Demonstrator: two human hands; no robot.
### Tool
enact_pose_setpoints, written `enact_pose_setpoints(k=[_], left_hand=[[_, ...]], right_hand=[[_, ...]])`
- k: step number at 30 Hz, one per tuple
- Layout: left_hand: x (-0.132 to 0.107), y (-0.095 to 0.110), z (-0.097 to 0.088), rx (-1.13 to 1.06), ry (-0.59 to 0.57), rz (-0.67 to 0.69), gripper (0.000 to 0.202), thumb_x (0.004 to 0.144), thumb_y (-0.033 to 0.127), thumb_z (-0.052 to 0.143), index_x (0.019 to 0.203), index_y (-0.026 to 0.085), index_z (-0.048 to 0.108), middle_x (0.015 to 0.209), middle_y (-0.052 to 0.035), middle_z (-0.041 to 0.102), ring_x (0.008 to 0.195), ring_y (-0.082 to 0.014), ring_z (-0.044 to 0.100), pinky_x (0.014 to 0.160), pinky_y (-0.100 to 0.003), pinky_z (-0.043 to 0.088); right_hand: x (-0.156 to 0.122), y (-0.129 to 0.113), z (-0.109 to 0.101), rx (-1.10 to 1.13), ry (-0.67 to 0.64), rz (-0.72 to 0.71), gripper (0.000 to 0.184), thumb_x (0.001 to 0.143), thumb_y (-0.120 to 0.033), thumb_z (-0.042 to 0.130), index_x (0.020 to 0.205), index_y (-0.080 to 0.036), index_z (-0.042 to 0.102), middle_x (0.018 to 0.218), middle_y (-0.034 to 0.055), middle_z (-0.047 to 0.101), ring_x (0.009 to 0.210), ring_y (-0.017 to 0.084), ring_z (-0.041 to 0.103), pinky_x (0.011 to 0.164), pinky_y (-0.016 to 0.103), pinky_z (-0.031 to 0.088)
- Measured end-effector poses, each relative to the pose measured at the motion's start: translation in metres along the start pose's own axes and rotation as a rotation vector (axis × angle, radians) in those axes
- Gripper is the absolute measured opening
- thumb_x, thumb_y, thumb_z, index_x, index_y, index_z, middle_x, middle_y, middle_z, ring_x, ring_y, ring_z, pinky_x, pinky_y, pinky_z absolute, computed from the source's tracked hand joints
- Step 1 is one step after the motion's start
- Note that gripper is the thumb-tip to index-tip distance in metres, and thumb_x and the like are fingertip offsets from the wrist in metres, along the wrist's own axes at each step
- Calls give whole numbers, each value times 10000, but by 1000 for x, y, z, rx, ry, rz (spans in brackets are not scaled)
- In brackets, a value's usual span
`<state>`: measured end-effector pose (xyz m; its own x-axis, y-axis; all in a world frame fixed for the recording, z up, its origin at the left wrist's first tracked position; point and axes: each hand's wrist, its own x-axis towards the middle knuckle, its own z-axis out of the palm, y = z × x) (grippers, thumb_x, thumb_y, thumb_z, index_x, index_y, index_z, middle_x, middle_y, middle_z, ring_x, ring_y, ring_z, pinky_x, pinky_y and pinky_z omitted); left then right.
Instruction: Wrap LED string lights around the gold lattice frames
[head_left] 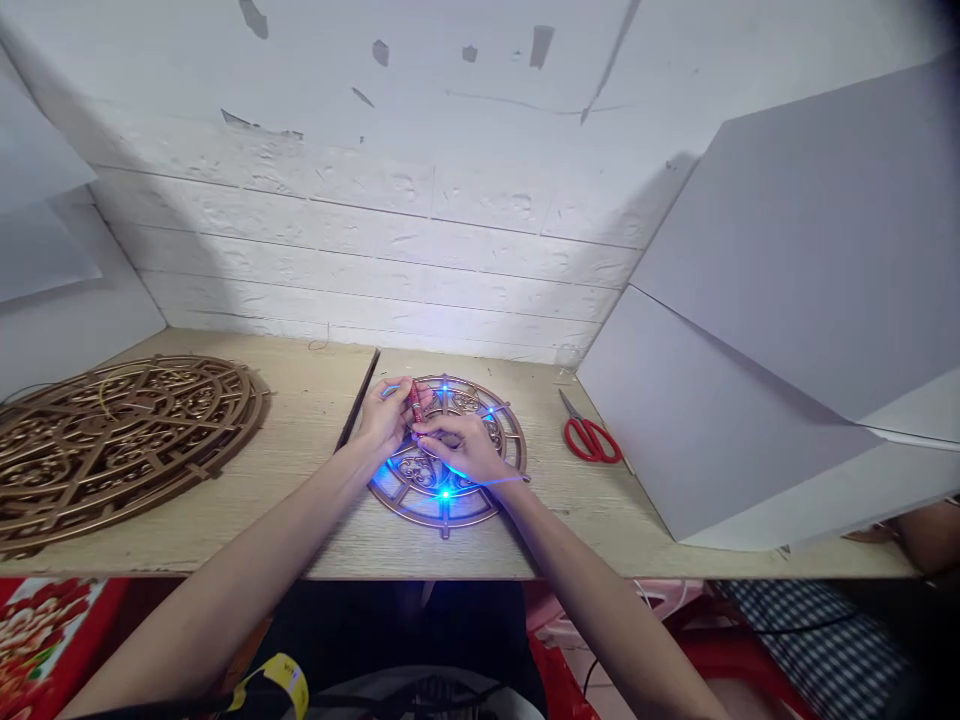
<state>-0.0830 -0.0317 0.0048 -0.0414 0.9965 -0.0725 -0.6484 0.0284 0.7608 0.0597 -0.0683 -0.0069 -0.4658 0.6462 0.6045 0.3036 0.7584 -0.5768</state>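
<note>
A round copper-coloured openwork disc (480, 500) lies flat on the wooden table (315, 500) in front of me, with small blue lights (445, 493) glowing on a thin wire across it. My left hand (384, 415) is closed around a small red stick-shaped object (415, 400) over the disc's upper left. My right hand (465, 446) rests on the disc's centre, fingertips pinched together next to the red object, apparently on the wire.
A stack of larger copper openwork discs (112, 440) lies at the table's left. Red-handled scissors (589, 435) lie right of the disc. White foam boards (787, 330) lean at the right, a white brick-pattern wall (375, 240) stands behind. Red patterned material (45, 625) shows below left.
</note>
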Motion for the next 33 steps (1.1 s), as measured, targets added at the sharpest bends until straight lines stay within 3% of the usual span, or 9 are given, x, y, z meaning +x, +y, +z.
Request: enact_pose_setpoints(k=[3,7,13,19,23,30,33], left_hand=[[1,1,0,-23,39,11,142,751,91,641,795,155,522,676,-39,658,619,-145,656,615,-270,529],[2,1,-2,-49,23,2,100,776,59,589,760,138,529,698,-60,663,653,-150,662,626,-267,532],[5,3,-3,-81,34,-28,82,798,39,551,765,114,543,700,-85,663,601,-147,644,564,-241,514],[8,9,-3,-120,73,-34,76,801,45,557,765,111,549,681,-77,653,583,-132,633,548,-214,504],[7,10,-2,-136,90,-31,75,806,40,546,762,100,559,694,-97,656,591,-143,645,545,-217,508],[6,14,-1,-129,131,-39,93,833,52,514,768,109,551,706,-103,664,614,-155,656,568,-236,529],[7,15,-1,-152,145,-28,98,823,35,521,763,107,549,716,-108,665,656,-170,668,606,-260,546]], right_hand=[[0,1,1,-51,3,-6,184,834,-235,604,973,-160,699,928,70,731,826,183,679,773,285,501],[1,1,1,-44,9,62,203,826,-262,612,996,-194,700,788,31,719,653,147,637,666,267,494],[6,-3,-11,443,6,321,317,766,-345,673,1039,-182,671,674,9,678,543,126,593,560,256,493],[9,4,-39,637,389,379,331,746,-392,686,988,-166,664,757,25,682,581,97,564,553,221,462],[9,11,-51,678,635,459,341,725,-448,680,892,-152,649,704,28,658,546,89,534,502,207,418],[10,14,-54,666,758,524,289,683,-362,719,865,-148,648,681,15,642,529,75,509,463,189,377],[8,14,-67,851,851,504,242,689,-282,716,889,-173,633,689,-11,628,528,66,501,477,187,395]])
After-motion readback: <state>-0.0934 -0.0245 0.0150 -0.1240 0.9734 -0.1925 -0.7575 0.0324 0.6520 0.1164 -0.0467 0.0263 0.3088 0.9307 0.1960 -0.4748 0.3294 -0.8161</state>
